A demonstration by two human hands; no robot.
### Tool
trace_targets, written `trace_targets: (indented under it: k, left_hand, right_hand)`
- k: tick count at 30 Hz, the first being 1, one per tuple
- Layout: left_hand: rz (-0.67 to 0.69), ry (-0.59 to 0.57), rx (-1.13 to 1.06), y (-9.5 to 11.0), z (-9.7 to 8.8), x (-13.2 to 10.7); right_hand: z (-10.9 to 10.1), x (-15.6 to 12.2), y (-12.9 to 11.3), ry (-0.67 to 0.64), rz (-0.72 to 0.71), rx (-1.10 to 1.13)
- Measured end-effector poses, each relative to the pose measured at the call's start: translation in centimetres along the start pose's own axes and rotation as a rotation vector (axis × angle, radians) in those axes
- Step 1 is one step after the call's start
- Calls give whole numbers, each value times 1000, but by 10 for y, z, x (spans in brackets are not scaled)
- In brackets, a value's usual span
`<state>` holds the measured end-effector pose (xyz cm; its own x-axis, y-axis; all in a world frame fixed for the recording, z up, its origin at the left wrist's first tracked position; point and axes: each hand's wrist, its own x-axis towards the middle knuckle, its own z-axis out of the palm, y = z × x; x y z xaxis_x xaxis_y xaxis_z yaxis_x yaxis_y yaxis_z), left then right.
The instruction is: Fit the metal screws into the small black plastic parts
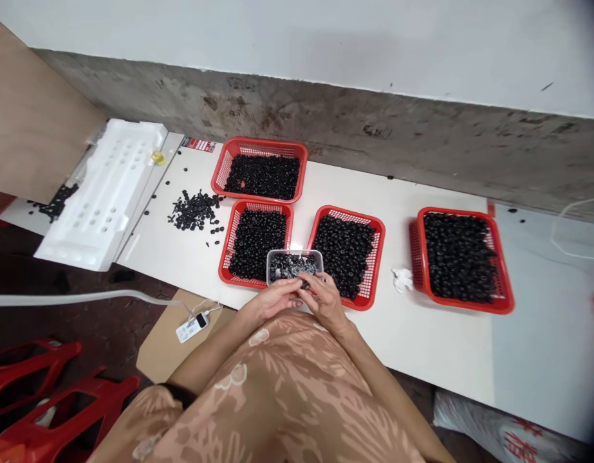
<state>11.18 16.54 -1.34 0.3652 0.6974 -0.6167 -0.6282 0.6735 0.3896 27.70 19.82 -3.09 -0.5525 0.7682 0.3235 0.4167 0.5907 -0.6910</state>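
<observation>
Foam tray (101, 193) lies white and pierced with round holes at our far left, by the end of the surface (393, 341), with a small yellow object (157, 157) near its corner. Moving right, a loose heap of black parts (195, 210) spreads over the bare surface, then comes a red plastic basket (259, 168) at the back and a second red basket (255, 241) in front of it, both filled with similar black parts. Our left hand (277, 299) comes in here, curled and half closed, its fingers pointing right toward the other hand. Straight ahead of both hands sits a clear plastic tub (295, 267), which appears to rest across the second basket and a third red basket (347, 257); its long axis runs left to right, across our line of reach. Our right hand (323, 299) is slightly the nearer, its fingers curled at the tub's near rim. We cannot tell whether either hand pinches a small part. Inside the tub, black parts mix with silvery glints. Farther right lie crumpled white tissue (403, 280) and a fourth red basket (461, 260), heaped with black parts.
</observation>
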Motion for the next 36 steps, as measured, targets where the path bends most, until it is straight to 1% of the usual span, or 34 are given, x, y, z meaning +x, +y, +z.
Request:
trace_targets:
  k: [2,4,7,11,13,16,19,21,24,29,32,36]
  left_hand:
    - [0,32,26,0,0,1]
    - [30,46,74,0,-1,3]
    - [114,70,193,-1,-2,5]
    - [257,157,401,-2,1,6]
    - [295,183,467,-2,3,5]
    - [309,162,495,-1,3,4]
    - [288,123,492,-2,0,4]
    - [277,136,504,-3,-2,5]
    - [315,159,540,-5,-1,4]
    - [376,139,615,-6,5,-1]
    - [381,151,612,-8,6,-2]
    - [369,158,581,-12,5,-2]
  right_hand:
    - [1,0,-1,-7,-9,1]
    - [1,1,-3,-20,-25,-5]
    - [2,1,-7,-45,-14,-57]
    - [3,2,-12,-75,52,-179]
    - [3,2,-14,-81,64,-216]
    - [2,3,-14,-53,68,-233]
    - [1,3,-13,-18,80,-228]
    - [1,2,-12,-10,70,-226]
    - [3,0,-10,-2,23,-222]
    - [9,-4,-7,17,-72,-237]
    - [12,-6,-4,32,-104,-249]
    - [13,-9,0,-10,-159,-258]
